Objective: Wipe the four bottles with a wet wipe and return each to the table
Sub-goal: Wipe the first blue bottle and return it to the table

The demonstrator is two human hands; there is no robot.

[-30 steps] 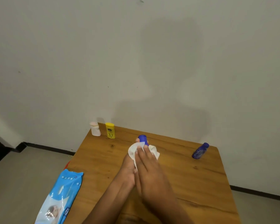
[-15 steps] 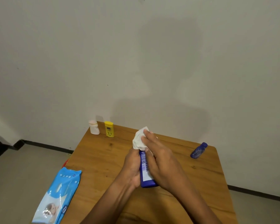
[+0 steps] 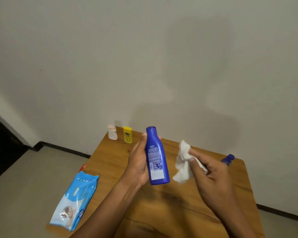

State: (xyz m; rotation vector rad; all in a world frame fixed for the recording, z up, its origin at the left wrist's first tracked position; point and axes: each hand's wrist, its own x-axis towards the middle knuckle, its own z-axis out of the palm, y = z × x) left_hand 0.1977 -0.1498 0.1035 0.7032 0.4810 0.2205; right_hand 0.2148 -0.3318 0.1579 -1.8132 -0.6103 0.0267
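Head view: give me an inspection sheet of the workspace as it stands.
Surface: wooden table, against the wall.
Job's things: big blue bottle held upright above the table; wet wipe crumpled, apart from it; white bottle and yellow bottle upright at the far left corner; small blue bottle at the far right edge, partly hidden.
Clutter: wipes pack overhanging the left edge.
Hands: left hand grips the big blue bottle; right hand pinches the wipe.
Cables: nothing seen.
Surroundings: plain wall, grey floor.

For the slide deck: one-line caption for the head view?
Left hand holds blue bottle upright; right hand pinches crumpled wipe beside it.
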